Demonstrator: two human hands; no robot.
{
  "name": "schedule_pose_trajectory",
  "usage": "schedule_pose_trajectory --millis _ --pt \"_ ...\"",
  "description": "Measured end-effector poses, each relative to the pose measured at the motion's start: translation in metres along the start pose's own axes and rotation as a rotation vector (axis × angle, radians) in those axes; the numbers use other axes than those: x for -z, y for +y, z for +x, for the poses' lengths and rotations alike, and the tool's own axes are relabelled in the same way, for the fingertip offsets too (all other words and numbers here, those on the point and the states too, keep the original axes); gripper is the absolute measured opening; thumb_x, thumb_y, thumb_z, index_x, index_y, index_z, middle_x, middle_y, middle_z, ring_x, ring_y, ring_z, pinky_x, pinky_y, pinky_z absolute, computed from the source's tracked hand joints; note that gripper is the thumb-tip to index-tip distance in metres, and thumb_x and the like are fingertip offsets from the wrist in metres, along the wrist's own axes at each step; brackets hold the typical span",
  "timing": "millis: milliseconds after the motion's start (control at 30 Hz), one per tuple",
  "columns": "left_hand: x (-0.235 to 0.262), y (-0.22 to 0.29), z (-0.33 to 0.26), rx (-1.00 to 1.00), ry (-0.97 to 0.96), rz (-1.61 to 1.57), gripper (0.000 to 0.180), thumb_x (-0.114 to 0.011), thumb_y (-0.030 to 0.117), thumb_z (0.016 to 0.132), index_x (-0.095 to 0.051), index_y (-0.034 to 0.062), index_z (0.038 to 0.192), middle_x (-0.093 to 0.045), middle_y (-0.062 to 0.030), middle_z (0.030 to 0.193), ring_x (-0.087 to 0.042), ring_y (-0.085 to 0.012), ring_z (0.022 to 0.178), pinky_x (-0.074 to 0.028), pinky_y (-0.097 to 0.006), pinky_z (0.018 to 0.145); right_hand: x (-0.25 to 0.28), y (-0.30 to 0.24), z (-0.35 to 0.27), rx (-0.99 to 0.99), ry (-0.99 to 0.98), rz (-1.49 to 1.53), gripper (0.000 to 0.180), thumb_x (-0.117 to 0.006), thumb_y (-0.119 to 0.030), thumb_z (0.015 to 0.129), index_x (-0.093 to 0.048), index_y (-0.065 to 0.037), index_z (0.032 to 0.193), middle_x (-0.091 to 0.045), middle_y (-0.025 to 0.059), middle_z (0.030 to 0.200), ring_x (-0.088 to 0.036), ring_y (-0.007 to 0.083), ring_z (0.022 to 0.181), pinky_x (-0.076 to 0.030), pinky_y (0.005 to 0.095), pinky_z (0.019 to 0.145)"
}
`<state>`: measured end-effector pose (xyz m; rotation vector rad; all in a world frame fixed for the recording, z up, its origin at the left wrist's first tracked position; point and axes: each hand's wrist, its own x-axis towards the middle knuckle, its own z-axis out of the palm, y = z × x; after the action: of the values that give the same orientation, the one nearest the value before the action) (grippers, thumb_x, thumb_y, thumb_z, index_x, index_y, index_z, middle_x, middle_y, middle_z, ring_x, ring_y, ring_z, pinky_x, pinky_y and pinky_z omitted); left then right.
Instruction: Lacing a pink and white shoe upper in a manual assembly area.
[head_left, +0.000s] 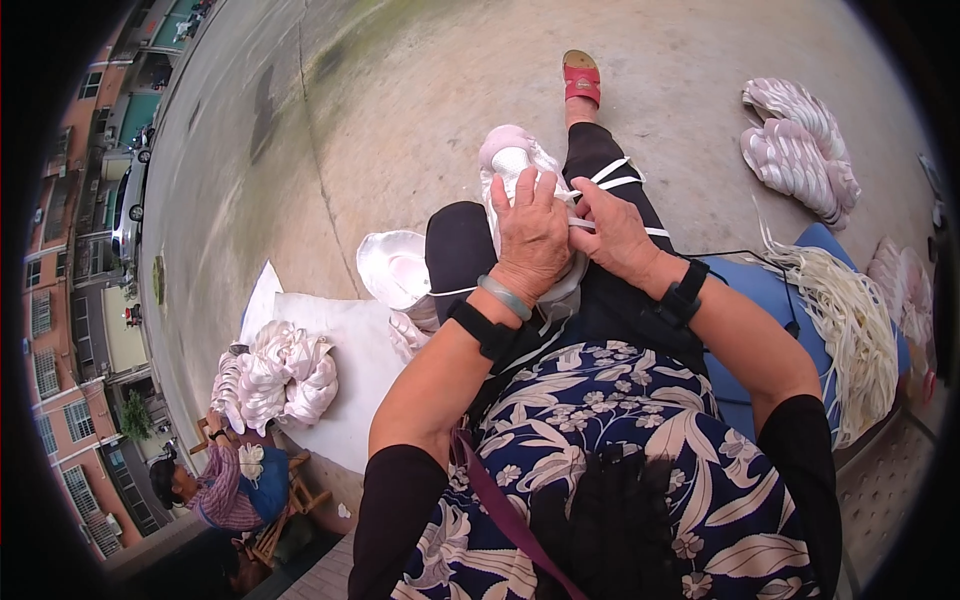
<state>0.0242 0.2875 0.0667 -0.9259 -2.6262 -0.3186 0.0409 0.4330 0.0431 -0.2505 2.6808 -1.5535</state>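
Observation:
On my lap rests a pink and white shoe upper, its toe end pointing away from me. My left hand lies over it, fingers bent across the white tongue part and gripping it; the left thumb is hidden. Close by on the right, my right hand pinches a white shoelace between thumb and forefinger at the upper's edge. More white lace loops across my right thigh. Beside my left knee sits another white upper with a pink inside.
A thick bunch of cream laces drapes over a blue surface at my right. Stacked uppers lie on the concrete further out. At left, a bundle of uppers rests on a white sheet; a seated person is beyond.

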Motion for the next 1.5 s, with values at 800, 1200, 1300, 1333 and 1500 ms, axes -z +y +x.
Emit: schedule_pose_trajectory --millis 800,1200,1300,1333,1500 --pt "0.065 -0.081 -0.097 0.363 -0.003 -0.193 0.021 -0.063 0.016 0.079 -0.062 0.0028 0.095 -0.058 -0.0140 0.111 -0.051 -0.0330 0.104 -0.037 -0.043 0.090 0.004 -0.008 0.000 -0.079 -0.072 -0.067 0.046 -0.063 -0.022 0.073 -0.049 0.003 0.109 -0.061 0.0148 0.080 -0.061 0.0272 0.071 -0.049 0.0350 0.068" --pt "0.032 -0.054 -0.046 0.273 -0.112 -0.202 0.018 -0.061 0.021 0.081 -0.062 0.0033 0.077 -0.060 -0.0115 0.098 -0.054 -0.0309 0.095 -0.040 -0.041 0.081 0.003 0.006 0.059 -0.410 -0.334 0.253 0.013 -0.062 -0.014 0.069 -0.058 -0.002 0.071 -0.057 0.0060 0.064 -0.055 0.0137 0.058 -0.047 0.0307 0.047" --pt "0.040 -0.049 -0.038 0.379 -0.147 -0.320 0.015 -0.064 0.015 0.077 -0.057 0.0028 0.072 -0.059 -0.0110 0.079 -0.057 -0.0289 0.077 -0.045 -0.037 0.066 0.001 0.009 0.063 -0.271 -0.333 0.184 0.012 -0.059 -0.014 0.069 -0.058 -0.003 0.074 -0.059 0.0099 0.066 -0.059 0.0202 0.062 -0.048 0.0350 0.056" --pt "0.041 -0.045 -0.036 0.380 -0.148 -0.323 0.015 -0.064 0.015 0.077 -0.057 0.0028 0.072 -0.059 -0.0110 0.079 -0.057 -0.0289 0.077 -0.045 -0.037 0.066 -0.001 0.009 0.061 -0.273 -0.334 0.183 0.012 -0.059 -0.014 0.069 -0.058 -0.003 0.074 -0.059 0.0099 0.066 -0.059 0.0202 0.062 -0.048 0.0350 0.056" --pt "0.054 -0.025 -0.031 0.108 -0.063 -0.327 0.014 -0.063 0.011 0.075 -0.051 0.0056 0.070 -0.050 -0.0106 0.062 -0.054 -0.0279 0.056 -0.042 -0.039 0.051 -0.012 -0.002 0.047 -0.020 0.006 -0.065 0.017 -0.048 -0.014 0.075 -0.059 -0.005 0.086 -0.061 0.0195 0.081 -0.058 0.0378 0.080 -0.046 0.0415 0.071"
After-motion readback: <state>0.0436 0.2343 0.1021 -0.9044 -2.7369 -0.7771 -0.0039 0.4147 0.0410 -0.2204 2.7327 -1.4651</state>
